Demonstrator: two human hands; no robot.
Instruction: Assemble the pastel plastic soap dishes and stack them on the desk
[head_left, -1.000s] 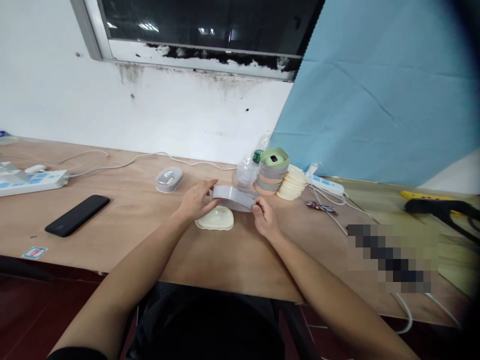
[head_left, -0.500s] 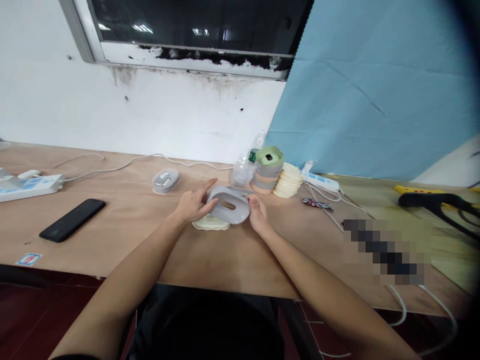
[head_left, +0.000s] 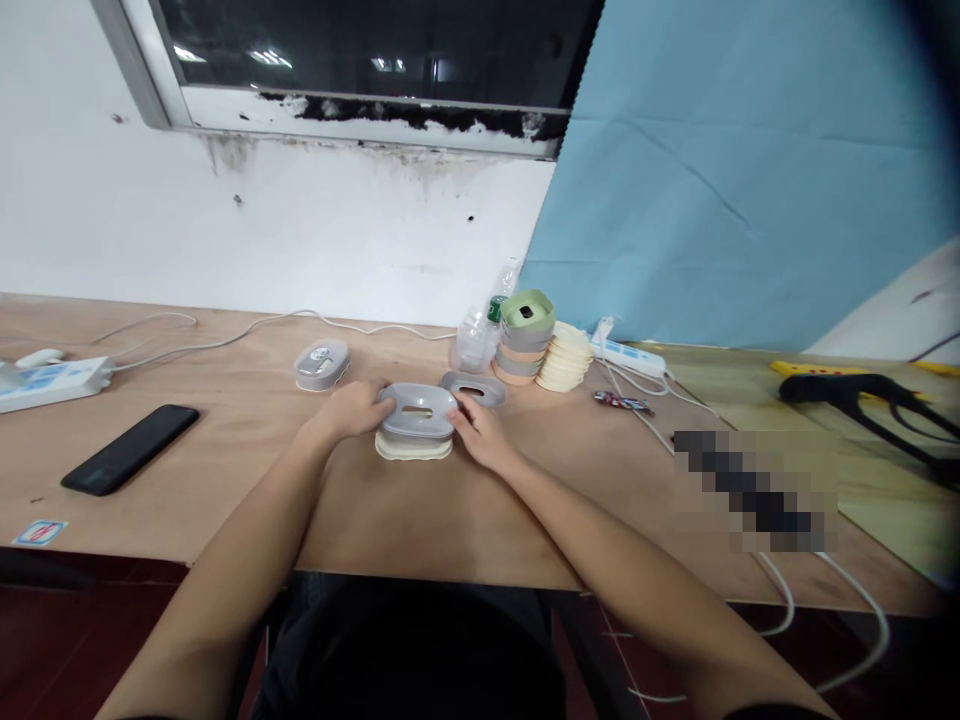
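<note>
Between my hands is a grey oval dish (head_left: 417, 424) with a slot in its middle, level over a cream scalloped base (head_left: 413, 448). My left hand (head_left: 360, 410) grips the dish's left end. At its right end, my right hand (head_left: 484, 430) holds the rim with thumb and fingers. Whether the dish rests fully on the base I cannot tell. Just behind my right hand lies a second grey slotted dish (head_left: 487, 391). Farther left sits a grey oval piece with a small packet in it (head_left: 322, 365).
Behind stand a stack of green, grey and peach dishes (head_left: 527, 335), a stack of cream bases (head_left: 564, 358) and clear plastic bottles (head_left: 472, 340). A black phone (head_left: 131, 450) lies left. Power strips (head_left: 56, 383) and white cables run along the table; a black-handled tool (head_left: 832, 390) is at right.
The grey dish has gone from tilted to level and moved left over the cream base. My left hand's raised finger has come down to the rim. The second grey dish now shows more.
</note>
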